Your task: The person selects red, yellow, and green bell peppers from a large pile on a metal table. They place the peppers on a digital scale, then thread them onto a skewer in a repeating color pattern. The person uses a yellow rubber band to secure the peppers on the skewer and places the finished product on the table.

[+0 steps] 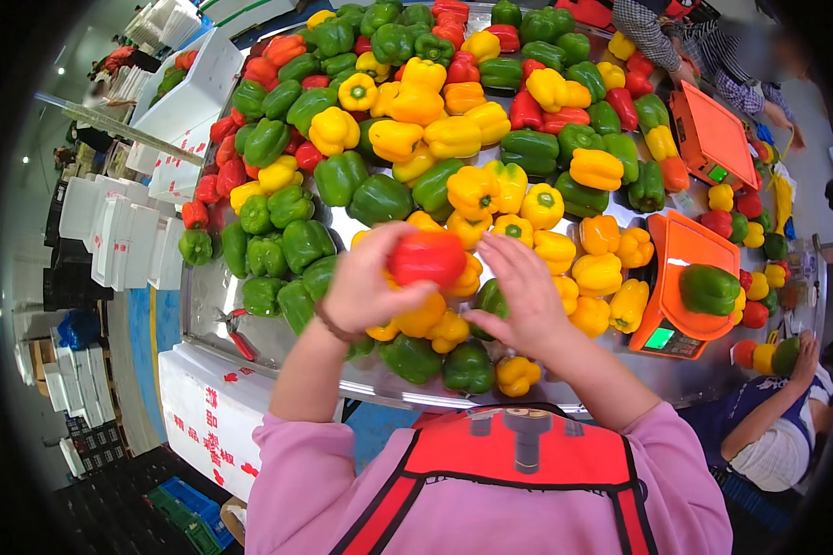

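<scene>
My left hand (372, 277) grips a red bell pepper (428, 258) from its left side, raised above the pile. To the right of it, my right hand (528, 294) is empty with its fingers apart, over yellow and green peppers. Around both hands lie yellow bell peppers (596, 275) and green bell peppers (410, 359). An orange scale (662, 242) stands right of my right hand, a single green bell pepper (710, 289) on its pan.
A second orange scale (710, 129) sits farther back. Red-handled pliers (241, 338) lie near the metal table's left edge. A white box (208, 416) stands at the front left. Other people work at the right, one person's hand (807, 356) beside a row of peppers.
</scene>
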Motion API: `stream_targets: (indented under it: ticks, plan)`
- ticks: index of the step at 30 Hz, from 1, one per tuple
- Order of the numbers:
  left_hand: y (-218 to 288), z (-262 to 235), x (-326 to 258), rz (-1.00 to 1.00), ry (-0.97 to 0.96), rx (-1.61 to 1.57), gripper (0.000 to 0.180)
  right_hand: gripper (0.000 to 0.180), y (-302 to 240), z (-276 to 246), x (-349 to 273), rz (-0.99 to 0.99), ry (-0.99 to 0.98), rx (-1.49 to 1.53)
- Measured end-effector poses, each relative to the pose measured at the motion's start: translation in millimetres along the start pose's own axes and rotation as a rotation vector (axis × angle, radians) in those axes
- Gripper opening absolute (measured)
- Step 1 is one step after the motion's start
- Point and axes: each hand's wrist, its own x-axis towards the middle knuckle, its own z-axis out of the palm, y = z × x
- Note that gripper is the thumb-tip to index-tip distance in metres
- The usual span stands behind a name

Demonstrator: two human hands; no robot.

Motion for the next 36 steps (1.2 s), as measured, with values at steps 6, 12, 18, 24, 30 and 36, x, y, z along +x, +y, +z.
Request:
stream_targets:
  ticks: [6, 12, 18, 24, 30, 36]
  plan:
    - [-38.6, 5.4, 43.3, 0.009, -0.065, -0.338, 0.055, 0.082, 18.1, 14.4, -2.2, 0.273, -0.051, 0.263]
    - [-270.8, -82.0, 133.3, -0.507, 0.913, -0.105, 0.079, 0.089, 46.3, 0.8, -46.5, 0.742, 0.111, 0.735]
    - [-311.2, -79.9, 186.6, -0.752, 0.902, -0.403, 0.093, 0.092, 52.4, -12.0, -59.6, 0.906, 0.232, 0.949]
    - [-254.2, -50.3, 175.0, -0.181, 0.534, -0.591, 0.059, 0.093, 51.7, -7.2, -61.3, 0.94, 0.226, 1.052]
    - [-120.3, 24.9, 168.6, 0.288, -0.042, 0.144, 0.051, 0.092, 57.7, 6.5, -45.2, 0.951, 0.166, 1.014]
    - [-174.9, -11.8, 173.6, -0.003, 0.338, -0.435, 0.022, 0.092, 55.3, 6.7, -43.8, 0.916, 0.149, 1.04]
